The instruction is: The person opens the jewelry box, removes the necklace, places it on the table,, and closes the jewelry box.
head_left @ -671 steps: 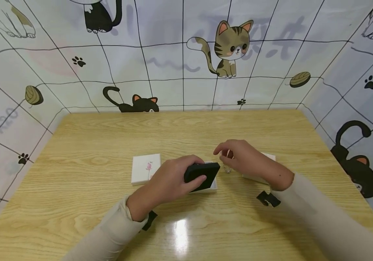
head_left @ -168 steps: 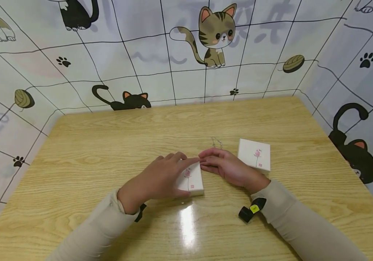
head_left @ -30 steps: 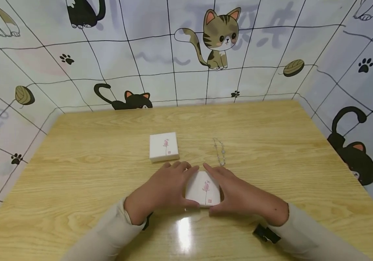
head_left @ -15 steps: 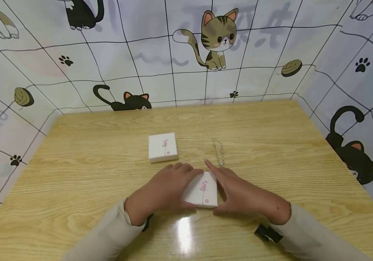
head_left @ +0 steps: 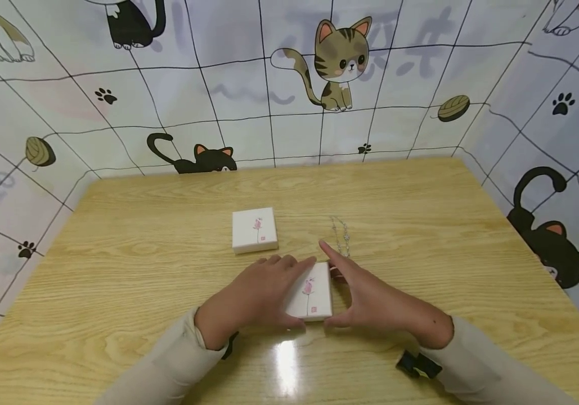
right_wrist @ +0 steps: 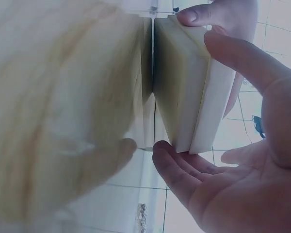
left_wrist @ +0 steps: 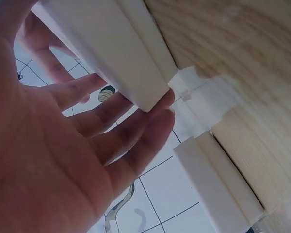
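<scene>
A white lidded box (head_left: 317,298) with a pink flower on top is between my two hands, low over the table. My left hand (head_left: 254,295) grips its left side, thumb at the near edge and fingers at the far edge. On the other side, my right hand (head_left: 377,301) holds the box's right corners between thumb and fingers, its index finger raised. In the right wrist view the box's underside (right_wrist: 169,82) slants up from the tabletop. A silver chain bracelet (head_left: 346,237) lies just beyond my right hand.
A second white box (head_left: 255,230) with the same flower sits behind my left hand, its lid on. The wooden table (head_left: 142,242) ends at a cat-print cloth backdrop (head_left: 243,90) at the back and sides.
The second box went from the right to the back left over several seconds; earlier still, my left hand held a black insert. In the last second, the held box shifted slightly left.
</scene>
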Tool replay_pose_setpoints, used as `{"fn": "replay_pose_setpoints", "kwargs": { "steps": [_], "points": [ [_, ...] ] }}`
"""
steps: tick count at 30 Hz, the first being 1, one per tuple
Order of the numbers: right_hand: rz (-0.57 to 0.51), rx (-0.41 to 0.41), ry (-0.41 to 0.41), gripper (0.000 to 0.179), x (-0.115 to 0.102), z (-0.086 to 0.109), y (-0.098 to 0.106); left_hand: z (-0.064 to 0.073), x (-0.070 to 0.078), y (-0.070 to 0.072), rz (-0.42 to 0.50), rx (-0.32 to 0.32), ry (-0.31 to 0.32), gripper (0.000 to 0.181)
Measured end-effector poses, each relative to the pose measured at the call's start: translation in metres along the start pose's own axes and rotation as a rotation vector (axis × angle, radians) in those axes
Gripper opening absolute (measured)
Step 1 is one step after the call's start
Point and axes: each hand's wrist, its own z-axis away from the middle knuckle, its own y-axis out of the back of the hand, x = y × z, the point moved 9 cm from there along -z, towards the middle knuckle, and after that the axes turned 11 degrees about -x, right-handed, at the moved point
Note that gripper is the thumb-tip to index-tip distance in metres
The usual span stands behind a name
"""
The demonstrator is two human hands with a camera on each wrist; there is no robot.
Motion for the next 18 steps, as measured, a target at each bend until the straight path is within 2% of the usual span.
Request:
{"fn": "replay_pose_setpoints", "kwargs": {
  "steps": [7,12,15,18],
  "points": [
    [-0.013,-0.051,-0.004,0.132,0.0013,-0.0003,-0.0065,0.0012,-0.0016,-0.0008,0.092,0.004,-0.033,0.103],
    [0.002,-0.032,-0.006,0.131,0.0036,0.0010,-0.0043,-0.0008,-0.0040,-0.0025,0.158,-0.018,-0.042,0.102],
    [0.005,-0.015,-0.004,0.130,0.0036,0.0000,-0.0025,-0.0021,-0.0065,-0.0031,0.166,-0.013,-0.039,0.102],
    [0.003,-0.002,0.007,0.131,0.0015,-0.0005,-0.0014,-0.0028,-0.0079,-0.0029,0.137,0.005,-0.033,0.103]
  ]
}}
